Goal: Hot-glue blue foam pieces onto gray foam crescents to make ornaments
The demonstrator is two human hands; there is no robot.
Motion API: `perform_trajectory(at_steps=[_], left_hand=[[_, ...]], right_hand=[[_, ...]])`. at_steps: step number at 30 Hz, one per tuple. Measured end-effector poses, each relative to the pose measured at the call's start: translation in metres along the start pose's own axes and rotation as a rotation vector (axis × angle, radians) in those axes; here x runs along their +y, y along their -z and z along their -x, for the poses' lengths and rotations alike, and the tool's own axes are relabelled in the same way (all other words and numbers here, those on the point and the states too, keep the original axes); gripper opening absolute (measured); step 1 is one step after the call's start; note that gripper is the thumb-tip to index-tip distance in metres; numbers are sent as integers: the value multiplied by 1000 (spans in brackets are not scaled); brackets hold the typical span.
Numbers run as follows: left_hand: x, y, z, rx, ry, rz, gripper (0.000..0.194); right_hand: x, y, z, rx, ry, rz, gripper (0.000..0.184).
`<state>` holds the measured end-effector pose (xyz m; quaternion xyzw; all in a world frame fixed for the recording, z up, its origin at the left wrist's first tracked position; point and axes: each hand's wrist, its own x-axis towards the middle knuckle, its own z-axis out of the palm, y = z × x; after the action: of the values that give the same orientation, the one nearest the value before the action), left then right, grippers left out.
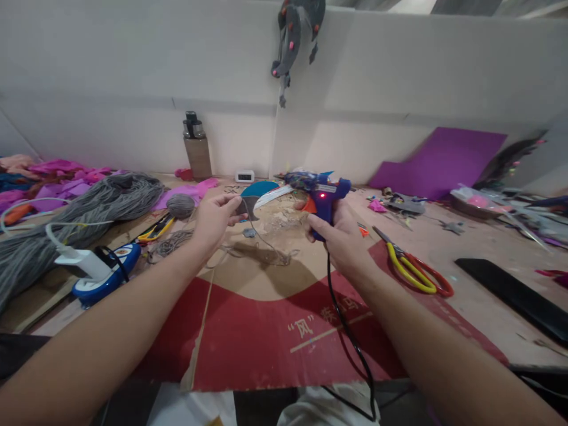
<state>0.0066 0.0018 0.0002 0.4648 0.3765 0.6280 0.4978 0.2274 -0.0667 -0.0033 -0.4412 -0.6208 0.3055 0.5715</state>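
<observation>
My left hand (pixel 216 218) pinches a small dark grey felt piece (pixel 249 206) between thumb and fingers. A thin grey yarn strand trails from the piece down to the cardboard. In my right hand (pixel 336 232) is a blue hot glue gun (pixel 326 198), its red light lit and its nozzle pointing left toward the felt. The fingers wrap round its handle, near the orange trigger (pixel 309 205). A black cord (pixel 344 319) hangs from the handle over the table edge. Behind the felt lies a teal rounded piece (pixel 261 189).
Red-and-tan cardboard (pixel 248 337) covers the table front. Scissors (pixel 415 266) and a black phone-like slab (pixel 510 296) lie right. A blue power strip (pixel 109 275), grey yarn hank (pixel 102 207) and yarn ball (pixel 180 206) are left. Purple sheet (pixel 444 163) leans on the back wall.
</observation>
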Motion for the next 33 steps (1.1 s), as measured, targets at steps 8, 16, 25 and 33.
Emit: perform_trajectory(at_steps=[8,16,25,33], left_hand=[[0,-7,6,5,40,-34,15],[1,-10,12,-29,3,-48,16],[-1,-10,14,-57,-22,-92,17],[3,-14,17,-52,-4,-87,15]], right_hand=[[-5,-9,10,-113,112,231,22],[-5,-14,11,-110,187,383,20],[-3,-13,13,-119,181,387,21],[-1,-15,13,-139,171,361,24]])
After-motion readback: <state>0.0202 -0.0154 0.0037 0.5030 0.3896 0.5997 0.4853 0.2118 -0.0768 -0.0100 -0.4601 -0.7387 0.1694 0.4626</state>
